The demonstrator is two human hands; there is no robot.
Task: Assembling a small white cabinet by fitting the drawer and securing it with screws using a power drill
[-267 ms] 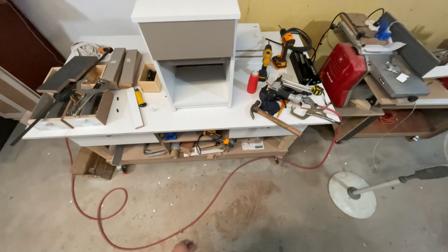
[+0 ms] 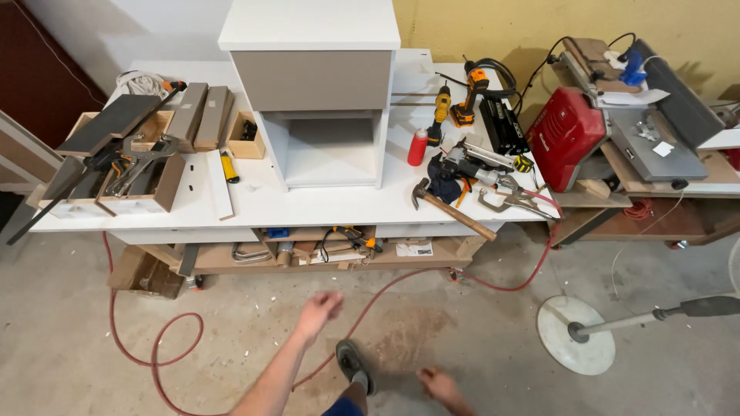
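A grey concrete floor (image 2: 92,370) with a patch of sawdust is lying in front of a long white counter (image 2: 308,204) against a pale wall. A red air hose (image 2: 166,347) is curling over the floor and is running under the counter. The left hand (image 2: 317,310) is reaching forward above the floor, blurred, fingers loosely apart and holding nothing; the hose is passing just beside it. The right hand (image 2: 438,383) is hanging low near the bottom edge, open and empty too. A dark shoe (image 2: 353,366) is standing between both hands. On the counter's middle a white cabinet with a grey drawer front (image 2: 312,77) is standing, and a wooden-handled hammer (image 2: 451,209) is lying near the front edge, toward the right corner.
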